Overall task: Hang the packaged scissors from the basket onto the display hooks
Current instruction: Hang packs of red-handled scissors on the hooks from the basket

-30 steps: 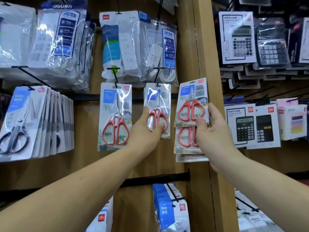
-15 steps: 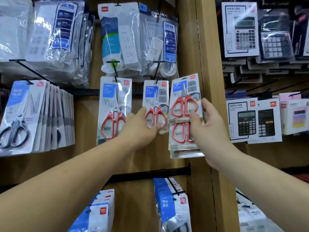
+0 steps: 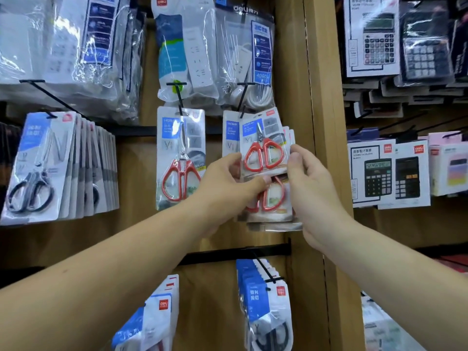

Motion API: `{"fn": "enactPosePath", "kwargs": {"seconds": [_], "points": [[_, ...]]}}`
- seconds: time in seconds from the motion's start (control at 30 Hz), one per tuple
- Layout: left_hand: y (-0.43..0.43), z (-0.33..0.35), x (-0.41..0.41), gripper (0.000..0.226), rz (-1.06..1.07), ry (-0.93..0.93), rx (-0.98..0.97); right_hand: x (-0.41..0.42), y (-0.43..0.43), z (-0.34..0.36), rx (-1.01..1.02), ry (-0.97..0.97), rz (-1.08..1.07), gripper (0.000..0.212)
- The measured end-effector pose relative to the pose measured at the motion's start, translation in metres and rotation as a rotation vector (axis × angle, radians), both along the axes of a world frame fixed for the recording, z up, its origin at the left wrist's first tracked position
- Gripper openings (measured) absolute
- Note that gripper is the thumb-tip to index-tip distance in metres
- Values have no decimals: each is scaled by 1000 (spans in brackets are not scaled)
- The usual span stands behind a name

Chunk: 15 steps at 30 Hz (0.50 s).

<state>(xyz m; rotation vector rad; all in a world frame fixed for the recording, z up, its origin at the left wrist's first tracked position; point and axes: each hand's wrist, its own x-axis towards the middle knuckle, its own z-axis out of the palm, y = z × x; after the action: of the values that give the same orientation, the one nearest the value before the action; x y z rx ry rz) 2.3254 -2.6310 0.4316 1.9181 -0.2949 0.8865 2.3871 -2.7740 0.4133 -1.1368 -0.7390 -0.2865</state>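
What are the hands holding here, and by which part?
The left hand pinches the front scissors pack at its lower left corner. The right hand grips the stack of packs along its right edge.

- At 12 o'clock from the held packs [image 3: 263, 150], a bagged power strip [image 3: 244, 46] hangs low over the hook [image 3: 244, 97] (only its T-end shows in front of the bag).
- At 3 o'clock, the wooden post [image 3: 319, 122] stands just beside the right hand [image 3: 311, 191].
- At 9 o'clock, 1 hung scissors pack [image 3: 181, 158] is near the left hand [image 3: 225, 191].
- At 6 o'clock, bare back panel [image 3: 217, 239] runs down to the black rail [image 3: 235, 252].
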Motion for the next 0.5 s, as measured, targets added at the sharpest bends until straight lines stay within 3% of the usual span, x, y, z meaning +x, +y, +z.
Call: {"fn": "enactPosePath", "kwargs": {"seconds": [0.1, 0.27, 0.4, 0.5], "points": [[2, -3, -3, 39, -22, 17, -40, 0, -3, 0, -9, -4, 13, 39], [3, -7, -6, 37, -7, 45, -58, -2, 2, -9, -91, -88, 26, 63], [3, -6, -7, 16, -28, 100, -186, 1, 3, -12, -177, -195, -46, 55], [-2, -4, -1, 38, 86, -1, -176, 0, 2, -15, -228, -256, -38, 58]]}}
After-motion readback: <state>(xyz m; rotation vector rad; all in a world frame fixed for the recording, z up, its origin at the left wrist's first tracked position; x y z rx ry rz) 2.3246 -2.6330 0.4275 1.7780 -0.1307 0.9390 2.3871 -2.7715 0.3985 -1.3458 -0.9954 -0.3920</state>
